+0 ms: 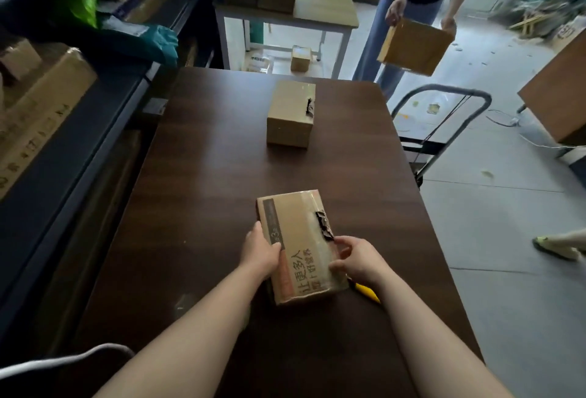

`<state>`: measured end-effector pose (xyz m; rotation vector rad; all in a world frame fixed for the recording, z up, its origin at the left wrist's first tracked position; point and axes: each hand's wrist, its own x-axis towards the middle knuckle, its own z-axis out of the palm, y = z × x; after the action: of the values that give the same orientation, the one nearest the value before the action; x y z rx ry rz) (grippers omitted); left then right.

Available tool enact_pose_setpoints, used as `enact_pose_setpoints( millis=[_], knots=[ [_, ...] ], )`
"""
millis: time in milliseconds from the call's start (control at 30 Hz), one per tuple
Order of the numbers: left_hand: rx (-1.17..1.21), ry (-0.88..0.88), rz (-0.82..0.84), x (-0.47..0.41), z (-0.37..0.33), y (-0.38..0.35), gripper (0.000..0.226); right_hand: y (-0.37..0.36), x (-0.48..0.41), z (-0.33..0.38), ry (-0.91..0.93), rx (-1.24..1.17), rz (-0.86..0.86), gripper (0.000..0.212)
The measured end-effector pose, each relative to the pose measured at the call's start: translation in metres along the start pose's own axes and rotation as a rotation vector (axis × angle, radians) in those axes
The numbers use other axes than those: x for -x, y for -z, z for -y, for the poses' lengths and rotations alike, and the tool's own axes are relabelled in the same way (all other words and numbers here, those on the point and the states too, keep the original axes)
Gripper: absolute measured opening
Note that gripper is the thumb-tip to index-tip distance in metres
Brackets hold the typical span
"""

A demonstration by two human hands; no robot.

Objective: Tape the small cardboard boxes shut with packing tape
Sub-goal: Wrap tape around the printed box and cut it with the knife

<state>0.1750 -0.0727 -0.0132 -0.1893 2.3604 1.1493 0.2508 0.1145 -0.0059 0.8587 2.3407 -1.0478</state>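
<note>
Two forearms reach forward over the dark desk (196, 191). The left hand (261, 252) grips the near cardboard box (298, 239) by its left edge, thumb on top. The right hand (358, 263) curls its fingers (344, 244) round the right edge, beside torn tape (325, 225). A yellow tool (369, 293) lies under the right wrist. A second box (290, 115) sits farther back on the desk. The near box's print reads "让更多人".

Near box (301, 233), far box (290, 115) (both torn)
</note>
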Motion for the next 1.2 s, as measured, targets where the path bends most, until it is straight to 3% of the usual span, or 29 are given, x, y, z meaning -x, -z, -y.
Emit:
enact_pose_setpoints(
  millis=[100, 233, 433, 633, 800, 1200],
  knots=[
    [-0.006, 0.005, -0.002, 0.021, 0.004, -0.008, 0.038, -0.001, 0.007, -0.019, 0.066, -0.015, 0.061, 0.052],
    [-0.038, 0.021, -0.036, 0.051, 0.014, -0.020, 0.044, -0.001, 0.022, -0.039, 0.139, 0.006, 0.047, 0.015],
    [0.000, 0.033, -0.078, 0.076, 0.031, -0.029, 0.055, -0.006, 0.035, -0.046, 0.266, 0.097, -0.074, 0.050],
    [0.017, 0.036, -0.104, 0.079, 0.036, -0.035, 0.056, -0.017, 0.041, -0.052, 0.330, 0.079, -0.212, 0.047],
    [-0.017, -0.018, -0.094, 0.081, 0.037, -0.049, 0.079, -0.022, 0.039, -0.050, 0.414, 0.131, -0.229, 0.049],
    [-0.018, -0.065, -0.046, 0.078, 0.049, -0.059, 0.077, -0.036, 0.036, -0.058, 0.398, 0.101, -0.436, 0.027]
  ],
)
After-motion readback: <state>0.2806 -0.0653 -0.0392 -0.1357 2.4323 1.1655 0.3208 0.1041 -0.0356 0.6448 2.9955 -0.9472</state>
